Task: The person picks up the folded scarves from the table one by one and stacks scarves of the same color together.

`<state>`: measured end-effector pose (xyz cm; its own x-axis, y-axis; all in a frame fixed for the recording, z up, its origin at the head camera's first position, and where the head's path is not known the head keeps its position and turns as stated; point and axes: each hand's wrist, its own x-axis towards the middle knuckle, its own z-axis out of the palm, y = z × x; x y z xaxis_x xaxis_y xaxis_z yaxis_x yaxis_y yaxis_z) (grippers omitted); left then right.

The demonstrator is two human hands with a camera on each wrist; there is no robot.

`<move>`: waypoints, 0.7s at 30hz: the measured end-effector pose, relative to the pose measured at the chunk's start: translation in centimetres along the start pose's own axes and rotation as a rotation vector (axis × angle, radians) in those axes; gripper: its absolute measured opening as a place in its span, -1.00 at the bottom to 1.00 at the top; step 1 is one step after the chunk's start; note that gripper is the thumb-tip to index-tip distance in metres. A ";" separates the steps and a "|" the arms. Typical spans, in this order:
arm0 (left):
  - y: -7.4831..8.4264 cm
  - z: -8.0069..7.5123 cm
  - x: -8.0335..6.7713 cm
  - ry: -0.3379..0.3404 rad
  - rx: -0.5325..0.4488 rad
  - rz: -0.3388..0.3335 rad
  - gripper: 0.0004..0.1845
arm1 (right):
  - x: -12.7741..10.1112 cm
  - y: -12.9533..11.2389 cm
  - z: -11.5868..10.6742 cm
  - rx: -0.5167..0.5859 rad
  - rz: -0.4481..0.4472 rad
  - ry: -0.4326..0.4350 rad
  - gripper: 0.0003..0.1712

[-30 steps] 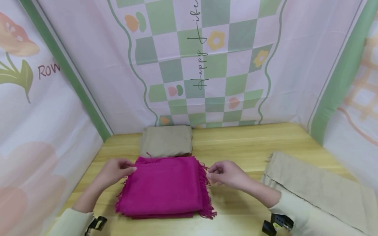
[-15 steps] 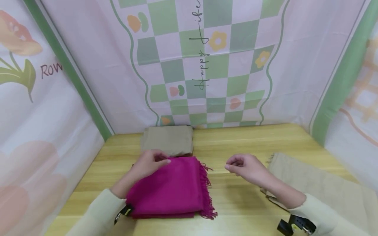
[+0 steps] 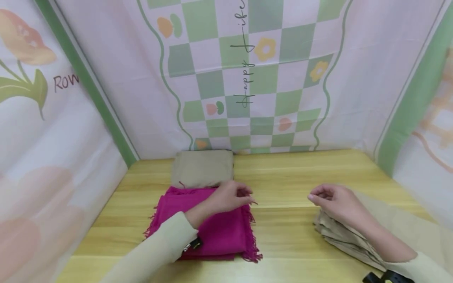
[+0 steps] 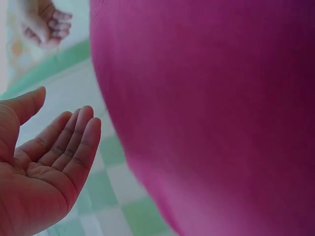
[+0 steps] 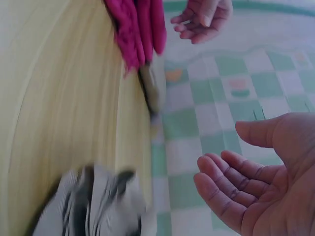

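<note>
A magenta fringed scarf (image 3: 219,239), folded into a rectangle, lies on the table in the head view. Above it passes my left hand (image 3: 231,195), its fingers loosely bent with nothing in them. In the left wrist view that hand (image 4: 54,162) is relaxed, apart from the scarf (image 4: 206,118). My right hand (image 3: 334,202) hovers at the left end of a beige folded cloth (image 3: 400,220) with layered edges. Seen from the right wrist, the right hand (image 5: 246,182) holds nothing, and the cloth's layered end (image 5: 93,206) is blurred below it.
Behind the scarf, a folded beige cloth (image 3: 201,169) sits near the back of the wooden table (image 3: 279,169). Printed fabric curtains (image 3: 262,78) with green checks hang at the back and on both sides.
My left hand has moved right from the scarf's left edge across its top. The right hand has left the scarf's right fringe and moved right to the beige cloth. The scarf stays put.
</note>
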<state>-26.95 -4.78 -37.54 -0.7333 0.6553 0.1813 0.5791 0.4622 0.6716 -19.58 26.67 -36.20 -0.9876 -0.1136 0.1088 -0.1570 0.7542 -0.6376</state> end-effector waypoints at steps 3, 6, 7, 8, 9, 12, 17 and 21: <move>1.0 1.5 1.7 -0.063 0.007 -0.012 -0.74 | -0.6 1.9 -1.2 -0.061 0.025 0.030 -0.57; 1.9 3.0 3.3 -0.099 0.050 -0.022 -0.70 | -1.4 3.9 -2.6 -0.093 0.053 0.047 -0.51; 2.2 3.5 3.9 -0.106 0.070 -0.021 -0.69 | -1.7 4.5 -3.1 -0.103 0.065 0.048 -0.49; 2.5 4.0 4.4 -0.110 0.086 -0.020 -0.68 | -2.1 5.1 -3.6 -0.108 0.077 0.048 -0.46; 2.7 4.4 4.9 -0.117 0.099 -0.022 -0.67 | -2.4 5.7 -4.1 -0.112 0.090 0.049 -0.43; 3.6 5.7 6.2 -0.138 0.124 -0.034 -0.62 | -3.5 7.4 -5.6 -0.141 0.127 0.057 -0.36; 4.8 7.4 7.7 -0.179 0.127 -0.076 -0.55 | -5.4 10.2 -7.3 -0.215 0.181 0.135 -0.34; 5.4 8.7 8.6 -0.192 0.134 -0.092 -0.51 | -6.8 12.0 -7.9 -0.200 0.234 0.233 -0.36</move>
<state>-27.07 8.53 -38.60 -0.7118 0.7020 -0.0245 0.5642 0.5922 0.5753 -14.71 41.63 -38.59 -0.9643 0.2089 0.1630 0.0998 0.8564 -0.5066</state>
